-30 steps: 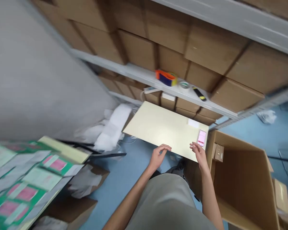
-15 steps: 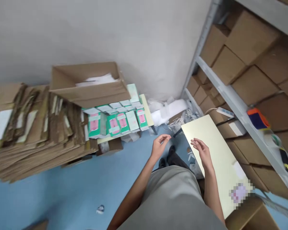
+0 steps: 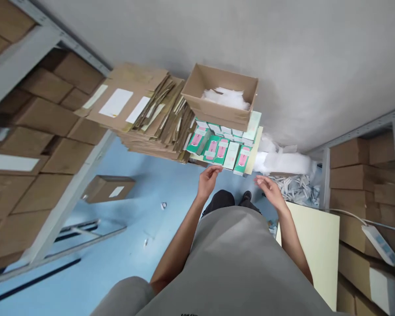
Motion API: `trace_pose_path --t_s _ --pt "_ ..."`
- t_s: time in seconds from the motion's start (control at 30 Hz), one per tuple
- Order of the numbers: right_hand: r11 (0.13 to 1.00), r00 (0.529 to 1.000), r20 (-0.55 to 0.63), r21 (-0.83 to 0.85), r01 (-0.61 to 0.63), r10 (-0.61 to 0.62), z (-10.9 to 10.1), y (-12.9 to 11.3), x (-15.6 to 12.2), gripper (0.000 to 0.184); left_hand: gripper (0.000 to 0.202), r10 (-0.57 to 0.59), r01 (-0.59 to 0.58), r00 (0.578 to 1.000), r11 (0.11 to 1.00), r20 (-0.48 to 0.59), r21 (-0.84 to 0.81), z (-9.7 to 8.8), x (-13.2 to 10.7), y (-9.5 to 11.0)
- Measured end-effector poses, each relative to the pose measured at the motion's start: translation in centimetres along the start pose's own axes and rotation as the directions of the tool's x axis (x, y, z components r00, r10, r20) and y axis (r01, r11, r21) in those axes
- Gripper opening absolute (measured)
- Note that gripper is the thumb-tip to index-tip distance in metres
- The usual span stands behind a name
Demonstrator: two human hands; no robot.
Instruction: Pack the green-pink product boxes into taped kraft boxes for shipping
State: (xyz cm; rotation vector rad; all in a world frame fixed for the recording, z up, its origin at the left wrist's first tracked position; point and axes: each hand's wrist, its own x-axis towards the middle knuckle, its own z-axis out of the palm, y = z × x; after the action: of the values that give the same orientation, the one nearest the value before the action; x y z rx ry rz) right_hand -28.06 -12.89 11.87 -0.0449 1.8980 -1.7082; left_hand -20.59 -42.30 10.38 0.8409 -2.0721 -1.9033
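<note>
My left hand [image 3: 208,181] hovers in front of the row of small green-and-white boxes, its fingers loosely bent, with nothing visible in it. To its right, my right hand [image 3: 269,188] is held in the air with slightly curled, parted fingers, also without anything visible in it. Nearest to both are the green-and-white boxes with pink panels [image 3: 221,149], standing in rows on a pale yellow tabletop [image 3: 255,151]. Behind them sits an open cardboard box [image 3: 217,113] containing white, soft-looking sheets [image 3: 228,98].
Flattened cartons [image 3: 141,103] are stacked at left. Shelves of cardboard boxes [image 3: 49,114] flank both sides. White wrap [image 3: 283,162] and a heap of white strips [image 3: 298,188] lie right of the boxes. A second pale table [image 3: 311,245] is beside my right arm. Scraps [image 3: 163,205] dot the blue floor.
My view has swung left, so the green boxes and open carton now sit ahead of my hands. The left-hand shelf has come into view. Both hands stay raised and apart.
</note>
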Motion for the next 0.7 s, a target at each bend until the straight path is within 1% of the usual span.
trace_pose_path --t_s 0.07,0.17,0.27,0.33,0.4,0.47,0.53,0.6,0.7 --pt "0.999 0.995 0.095 -0.050 -0.010 0.015 0.4 -0.4 2.8 0.062 0.036 -0.015 0.017 0.996 1.000 -0.086 0.023 -1.5 0.8 -0.9" --pt "0.995 0.983 0.178 -0.099 -0.023 0.040 1.9 -1.2 6.5 0.060 0.038 -0.044 0.061 0.975 0.995 -0.217 0.073 -4.2 2.2 -2.6" --pt "0.990 0.969 0.244 -0.138 -0.013 0.047 4.6 -2.5 9.5 0.055 0.043 -0.051 0.102 0.939 0.986 -0.341 0.133 -7.3 4.5 -4.4" --pt "0.987 0.958 0.282 -0.158 -0.002 0.047 6.8 -3.5 11.0 0.053 0.052 -0.024 0.111 0.927 0.970 -0.374 0.214 -9.3 6.8 -5.4" --pt "0.985 0.951 0.307 -0.172 0.008 0.046 9.3 -4.5 12.2 0.053 0.064 0.023 0.103 0.937 0.935 -0.350 0.340 -10.8 9.4 -5.9" --pt "0.984 0.948 0.315 -0.179 0.016 0.041 11.7 -5.3 13.2 0.053 0.078 0.050 0.097 0.956 0.876 -0.289 0.472 -11.6 11.9 -6.1" --pt "0.984 0.954 0.299 -0.175 0.024 0.030 13.9 -6.0 14.0 0.052 0.091 0.034 0.098 0.977 0.805 -0.211 0.585 -11.8 14.2 -6.1" --pt "0.986 0.964 0.266 -0.167 0.026 0.020 16.0 -6.4 14.7 0.052 0.101 -0.011 0.097 0.991 0.733 -0.131 0.674 -11.7 16.0 -6.2" --pt "0.986 0.978 0.207 -0.167 0.013 0.022 18.5 -6.5 15.3 0.052 0.103 -0.066 0.071 0.997 0.636 -0.038 0.769 -11.3 17.9 -6.6"
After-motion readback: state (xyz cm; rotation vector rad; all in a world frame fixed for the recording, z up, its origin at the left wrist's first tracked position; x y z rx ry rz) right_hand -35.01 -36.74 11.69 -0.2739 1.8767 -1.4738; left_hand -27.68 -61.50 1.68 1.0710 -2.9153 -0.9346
